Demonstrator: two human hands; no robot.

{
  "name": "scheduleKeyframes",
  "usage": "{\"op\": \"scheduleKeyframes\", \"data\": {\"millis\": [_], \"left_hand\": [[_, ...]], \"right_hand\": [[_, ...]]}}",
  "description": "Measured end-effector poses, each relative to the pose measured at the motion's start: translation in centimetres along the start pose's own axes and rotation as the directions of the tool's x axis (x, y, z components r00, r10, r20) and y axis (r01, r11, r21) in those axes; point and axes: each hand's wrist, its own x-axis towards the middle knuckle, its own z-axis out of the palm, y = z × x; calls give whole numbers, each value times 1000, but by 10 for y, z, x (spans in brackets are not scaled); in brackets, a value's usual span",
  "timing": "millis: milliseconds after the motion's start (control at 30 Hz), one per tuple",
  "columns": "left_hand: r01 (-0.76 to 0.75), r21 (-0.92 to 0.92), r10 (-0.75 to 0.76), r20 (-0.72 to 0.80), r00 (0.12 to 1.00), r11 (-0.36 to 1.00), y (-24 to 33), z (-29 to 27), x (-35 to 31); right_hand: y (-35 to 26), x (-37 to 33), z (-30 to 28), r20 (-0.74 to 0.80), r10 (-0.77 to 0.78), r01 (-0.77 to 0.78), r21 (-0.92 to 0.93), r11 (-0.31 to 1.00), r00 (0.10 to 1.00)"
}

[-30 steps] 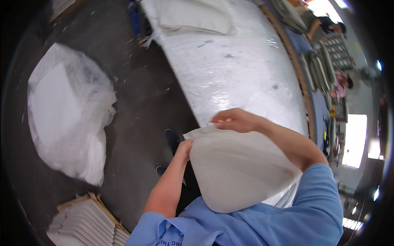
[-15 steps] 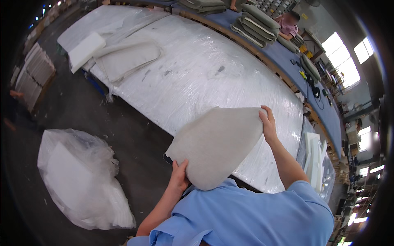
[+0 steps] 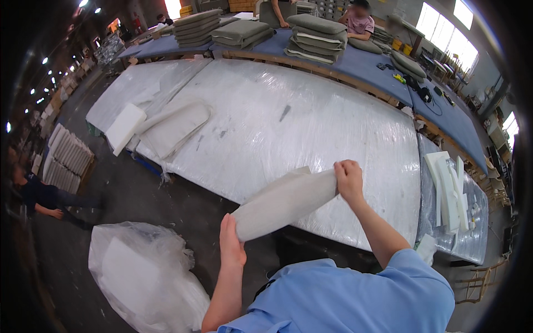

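Observation:
A light grey fabric cushion cover (image 3: pixel 286 202) is held up in front of me, above the near edge of the table. My left hand (image 3: pixel 231 244) grips its near left end. At the opposite end, my right hand (image 3: pixel 349 180) is closed on a corner. The cover is tilted so that it looks narrow, and I cannot tell whether there is filling inside. Farther left on the table lie more grey fabric covers (image 3: pixel 176 127), beside a white foam slab (image 3: pixel 125 126).
The wide table (image 3: pixel 333 119) is wrapped in clear plastic film. A clear bag of white foam pieces (image 3: pixel 141 275) is on the floor at left. Grey cushions (image 3: pixel 316 36) are stacked on a blue worktable (image 3: pixel 366 64) behind. Foam strips (image 3: pixel 447 188) lie right. Several people are nearby.
The cover has tipped from showing its broad face to a narrow, slanting view. My view has lifted, showing more of the room. Both hands still hold the cover.

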Motion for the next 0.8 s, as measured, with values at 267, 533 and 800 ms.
{"op": "scheduleKeyframes", "data": {"millis": [267,533,800], "left_hand": [[69,197,-71,4,997,978,-40,-35,-31],[134,285,-129,-39,991,949,-51,-36,-9],[273,271,-238,-153,959,923,-35,-32,16]], "right_hand": [[-50,-31,-32,946,-23,391,-111,914,323],[18,-51,76,985,19,475,-101,874,173],[12,19,199,981,93,481,-165,861,171]]}}
